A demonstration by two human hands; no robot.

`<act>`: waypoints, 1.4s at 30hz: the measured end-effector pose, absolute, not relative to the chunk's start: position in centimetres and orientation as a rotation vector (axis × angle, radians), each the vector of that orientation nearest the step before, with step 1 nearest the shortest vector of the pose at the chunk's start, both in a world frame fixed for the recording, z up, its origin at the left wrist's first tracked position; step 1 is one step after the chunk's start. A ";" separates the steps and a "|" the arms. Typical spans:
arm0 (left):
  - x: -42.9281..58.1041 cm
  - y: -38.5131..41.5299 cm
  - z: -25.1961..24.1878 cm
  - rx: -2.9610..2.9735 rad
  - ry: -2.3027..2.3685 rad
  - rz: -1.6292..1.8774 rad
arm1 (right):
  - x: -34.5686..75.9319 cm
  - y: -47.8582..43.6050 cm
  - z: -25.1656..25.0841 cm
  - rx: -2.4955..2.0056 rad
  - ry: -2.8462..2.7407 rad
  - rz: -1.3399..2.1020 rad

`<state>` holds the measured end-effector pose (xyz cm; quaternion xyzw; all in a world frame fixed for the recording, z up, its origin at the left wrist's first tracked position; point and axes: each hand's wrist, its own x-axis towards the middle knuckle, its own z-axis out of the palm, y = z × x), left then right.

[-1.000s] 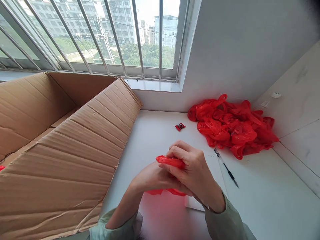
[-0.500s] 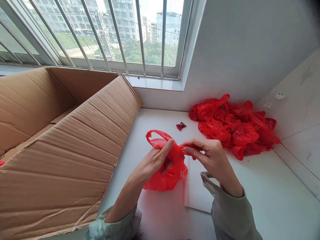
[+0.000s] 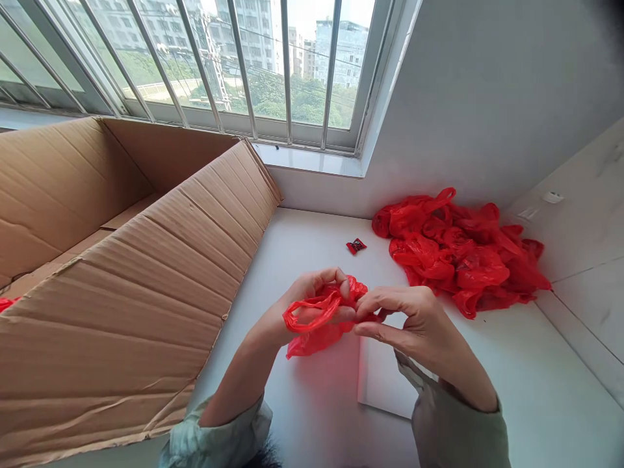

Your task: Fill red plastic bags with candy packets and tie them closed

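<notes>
Hanging between two bare hands above a white table (image 3: 536, 364): one red plastic bag (image 3: 314, 343), gathered in the curled fingers of the left hand (image 3: 305, 287), a loop lying across that hand, and pinched narrowly by the right hand (image 3: 416, 315). Below the right hand, one flat white board (image 3: 383, 380); farther back, one small red packet (image 3: 356, 246) and, right of it, a heap of red bags (image 3: 458, 253). At left, one large open cardboard box (image 3: 146, 292), below a barred window (image 3: 268, 78).
</notes>
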<state>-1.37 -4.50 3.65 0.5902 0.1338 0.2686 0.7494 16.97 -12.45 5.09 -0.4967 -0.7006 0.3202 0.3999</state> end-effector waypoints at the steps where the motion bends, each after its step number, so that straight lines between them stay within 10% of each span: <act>1: -1.4 -4.7 3.7 1.352 0.303 0.584 | 17.2 -12.2 4.9 -1.264 -1.687 0.749; 14: -1.4 -5.2 3.3 2.527 0.886 0.958 | 15.0 -9.0 1.9 -1.171 -1.433 1.193; 28: -4.0 -5.6 4.7 2.324 0.736 0.505 | 17.4 -9.9 2.9 -1.321 -2.045 0.648; 42: -11.4 -8.2 -1.9 2.393 1.089 0.694 | 24.8 -6.5 -3.8 -1.401 -1.788 1.060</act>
